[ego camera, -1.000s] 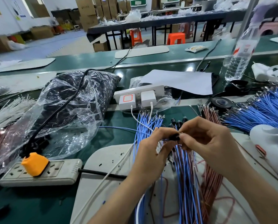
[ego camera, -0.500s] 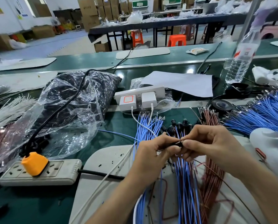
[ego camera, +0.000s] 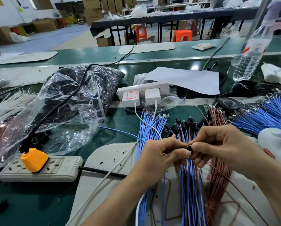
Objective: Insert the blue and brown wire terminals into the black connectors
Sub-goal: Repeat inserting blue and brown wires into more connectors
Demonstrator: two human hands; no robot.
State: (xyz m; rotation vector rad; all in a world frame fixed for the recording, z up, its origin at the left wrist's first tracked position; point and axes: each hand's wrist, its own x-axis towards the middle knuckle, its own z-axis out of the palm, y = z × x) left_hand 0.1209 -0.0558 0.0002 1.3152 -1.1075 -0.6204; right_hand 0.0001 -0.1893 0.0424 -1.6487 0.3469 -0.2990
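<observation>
My left hand [ego camera: 159,154] pinches a small black connector [ego camera: 188,147] between thumb and forefinger, above a white mat. My right hand [ego camera: 218,147] meets it fingertip to fingertip and pinches a thin brown wire [ego camera: 234,185] that trails down to the right. Whether the wire's terminal sits inside the connector is hidden by the fingers. Behind my hands lies a row of black connectors with wires fitted [ego camera: 182,124]. Loose blue wires [ego camera: 151,124] fan out on the left, and brown wires [ego camera: 216,118] lie to the right.
A clear bag of black parts [ego camera: 74,101] lies at the left, with a white power strip and orange plug [ego camera: 33,162] in front. A second strip with chargers [ego camera: 143,93], a black tape roll [ego camera: 228,103], a large blue wire bundle [ego camera: 270,115] and a water bottle [ego camera: 249,56] stand behind.
Both hands have sunk slightly toward me with the connector, so the row of finished connectors behind them shows. The pinch on connector and wire looks the same.
</observation>
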